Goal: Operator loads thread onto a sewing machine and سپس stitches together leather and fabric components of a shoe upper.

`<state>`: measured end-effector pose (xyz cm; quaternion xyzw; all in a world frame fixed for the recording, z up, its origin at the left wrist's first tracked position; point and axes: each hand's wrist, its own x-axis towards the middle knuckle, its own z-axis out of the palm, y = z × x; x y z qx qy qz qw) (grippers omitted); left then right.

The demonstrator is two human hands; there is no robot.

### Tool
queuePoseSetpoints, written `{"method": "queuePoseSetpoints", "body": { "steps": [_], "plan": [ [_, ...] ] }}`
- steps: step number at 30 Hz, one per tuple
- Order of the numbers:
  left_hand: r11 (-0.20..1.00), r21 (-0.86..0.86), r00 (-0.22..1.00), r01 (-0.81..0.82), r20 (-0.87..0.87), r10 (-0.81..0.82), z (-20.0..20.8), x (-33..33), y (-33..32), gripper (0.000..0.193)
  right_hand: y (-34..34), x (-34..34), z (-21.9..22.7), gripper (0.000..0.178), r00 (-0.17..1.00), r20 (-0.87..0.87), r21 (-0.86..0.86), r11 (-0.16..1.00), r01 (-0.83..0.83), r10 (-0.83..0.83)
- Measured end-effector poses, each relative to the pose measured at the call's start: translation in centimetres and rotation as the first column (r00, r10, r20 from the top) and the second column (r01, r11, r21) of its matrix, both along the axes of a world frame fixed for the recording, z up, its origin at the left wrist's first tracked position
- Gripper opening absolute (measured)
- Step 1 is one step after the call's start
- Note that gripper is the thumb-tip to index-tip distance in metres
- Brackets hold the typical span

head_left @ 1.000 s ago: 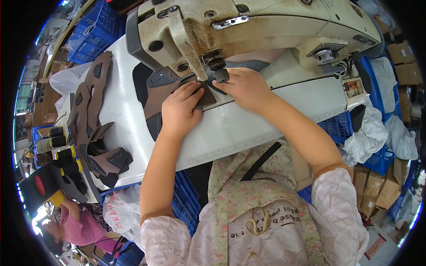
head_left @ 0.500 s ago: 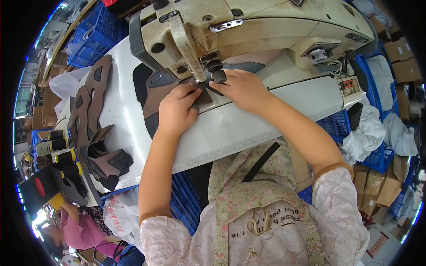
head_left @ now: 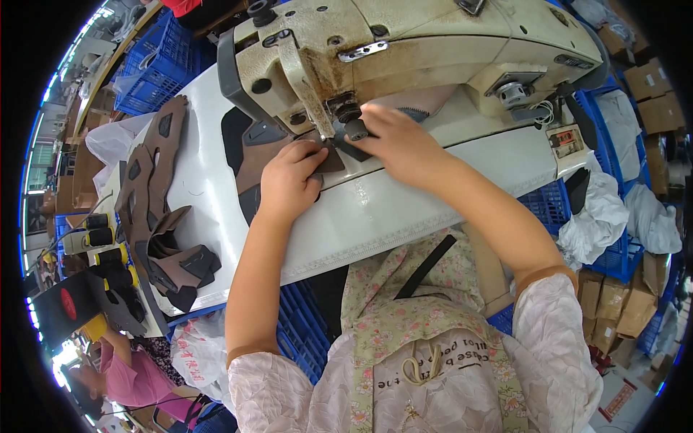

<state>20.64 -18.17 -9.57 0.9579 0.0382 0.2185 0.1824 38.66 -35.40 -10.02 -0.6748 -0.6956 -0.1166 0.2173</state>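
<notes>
A cream sewing machine [head_left: 404, 72] with rusty stains stands over the white table. Under its needle area lies a flat brown and black cut piece [head_left: 263, 162], looking like a shoe upper part. My left hand [head_left: 291, 177] presses on this piece left of the needle, fingers together and thumb bent inward, gripping its edge. My right hand [head_left: 408, 148] is right of the needle, beside the machine's black round knob [head_left: 356, 130]. Its fingertips are blurred and partly behind the knob. A dark strip [head_left: 354, 149] lies under its thumb side.
More brown cut pieces [head_left: 148, 166] lie stacked on the table's left, with a folded one [head_left: 180, 260] nearer. Black thread spools [head_left: 99, 237] stand beyond the left edge. Blue crates [head_left: 155, 68] and cardboard boxes [head_left: 613, 303] surround the table. A person in pink [head_left: 137, 375] sits at lower left.
My right hand has shifted slightly, its fingers lifting beside the knob and blurring. The left hand stays on the brown piece. The whole view has moved a little.
</notes>
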Motion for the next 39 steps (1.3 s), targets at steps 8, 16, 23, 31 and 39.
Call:
{"method": "queuePoseSetpoints", "body": {
  "steps": [8,16,23,31,39],
  "plan": [
    [0.997,-0.074,0.999,0.004,0.050,0.000,-0.3,0.6,-0.2,0.041,-5.5,4.7,-4.0,0.050,0.227,-0.970,0.128,0.603,0.787,-0.091],
    [0.997,-0.080,0.999,-0.007,0.047,0.010,-0.8,0.1,0.1,0.040,-2.2,9.4,1.1,0.041,0.326,-0.235,-0.574,0.402,0.713,-0.916],
    [0.999,-0.034,0.996,-0.025,0.083,0.028,-0.6,-0.2,0.2,0.036,-4.5,6.7,1.5,0.052,0.920,0.082,-0.186,0.902,0.391,-0.382],
    [0.997,-0.074,0.999,-0.006,0.047,0.009,-0.6,-0.1,0.4,0.040,-7.4,4.6,0.8,0.059,0.911,-0.055,0.073,0.909,0.411,-0.408],
    [0.997,-0.082,1.000,-0.012,0.010,0.013,-0.4,-0.1,0.2,0.041,-3.2,-1.0,3.1,0.037,0.991,-0.048,-0.030,0.992,-0.124,0.123]
  ]
}}
